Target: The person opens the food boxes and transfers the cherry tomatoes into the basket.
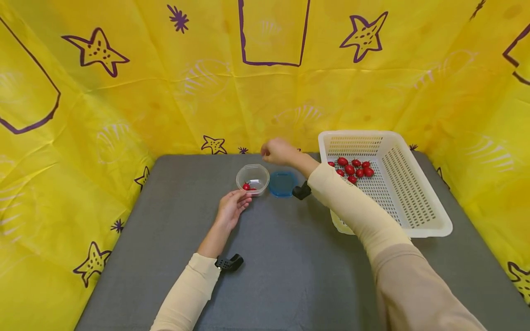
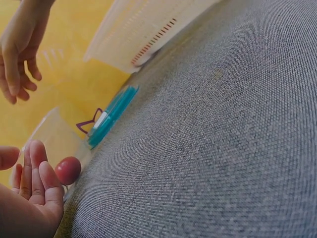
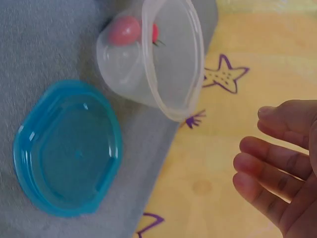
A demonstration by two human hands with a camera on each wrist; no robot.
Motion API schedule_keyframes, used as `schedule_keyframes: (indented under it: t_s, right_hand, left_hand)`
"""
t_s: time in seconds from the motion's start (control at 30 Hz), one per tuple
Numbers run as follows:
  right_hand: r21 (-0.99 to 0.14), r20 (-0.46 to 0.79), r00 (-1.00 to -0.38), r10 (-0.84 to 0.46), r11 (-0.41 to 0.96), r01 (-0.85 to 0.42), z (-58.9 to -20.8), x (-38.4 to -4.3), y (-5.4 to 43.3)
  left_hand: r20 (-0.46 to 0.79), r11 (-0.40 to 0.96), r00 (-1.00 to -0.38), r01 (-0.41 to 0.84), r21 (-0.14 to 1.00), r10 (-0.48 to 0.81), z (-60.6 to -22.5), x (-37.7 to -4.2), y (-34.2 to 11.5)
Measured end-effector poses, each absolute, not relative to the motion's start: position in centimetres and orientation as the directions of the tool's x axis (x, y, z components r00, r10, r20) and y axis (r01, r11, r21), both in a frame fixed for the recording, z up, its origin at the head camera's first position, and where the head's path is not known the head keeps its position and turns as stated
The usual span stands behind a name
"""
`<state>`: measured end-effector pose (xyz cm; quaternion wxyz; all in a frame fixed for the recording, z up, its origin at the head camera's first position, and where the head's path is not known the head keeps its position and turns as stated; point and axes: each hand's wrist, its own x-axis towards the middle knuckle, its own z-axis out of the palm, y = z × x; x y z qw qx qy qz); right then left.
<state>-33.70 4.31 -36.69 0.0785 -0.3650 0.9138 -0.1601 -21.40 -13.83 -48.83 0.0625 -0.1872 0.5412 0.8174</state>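
A clear plastic container (image 1: 253, 177) stands on the table's far part with red cherry tomatoes (image 3: 124, 30) inside, low against its wall. My left hand (image 1: 233, 208) holds the container at its near rim, the thumb and fingers at the edge. In the left wrist view a tomato (image 2: 68, 170) shows through the wall beside those fingers. My right hand (image 1: 278, 151) hangs in the air behind and right of the container, fingers loosely bent and nothing in them (image 3: 277, 163). Between the container and the right forearm lies a blue lid (image 1: 283, 184), flat on the table.
On the right stands a large white slotted basket (image 1: 414, 193); several cherry tomatoes (image 1: 349, 170) lie at its left side, partly behind my right sleeve. Grey cloth covers the table (image 1: 273, 266). A yellow patterned curtain (image 1: 265, 101) rises along the back and sides.
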Motion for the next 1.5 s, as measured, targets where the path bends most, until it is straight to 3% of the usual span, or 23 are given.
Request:
schedule_keyframes:
  t_s: [0.4, 0.7, 1.2, 1.5]
  right_hand:
    - [-0.391, -0.05, -0.679, -0.733, 0.64, -0.662, -39.7, -32.7, 1.9]
    - [-0.425, -0.115, -0.685, -0.719, 0.659, -0.621, -41.8, -32.0, -0.1]
    - [-0.356, -0.108, -0.657, -0.746, 0.646, -0.675, -44.1, -31.5, -1.8]
    - [-0.323, -0.111, -0.671, -0.733, 0.665, -0.673, -45.3, -31.6, -2.0]
  left_hand:
    - [-0.38, -0.405, -0.919, -0.31, 0.86, -0.102, -48.9, -21.3, -13.8]
    - [-0.368, -0.426, -0.924, -0.294, 0.856, -0.101, -48.8, -21.4, -13.7]
    - [-0.349, -0.408, -0.933, -0.288, 0.867, -0.084, -48.9, -21.4, -13.9]
    - [-0.343, -0.395, -0.936, -0.285, 0.873, -0.081, -49.0, -21.3, -13.8]
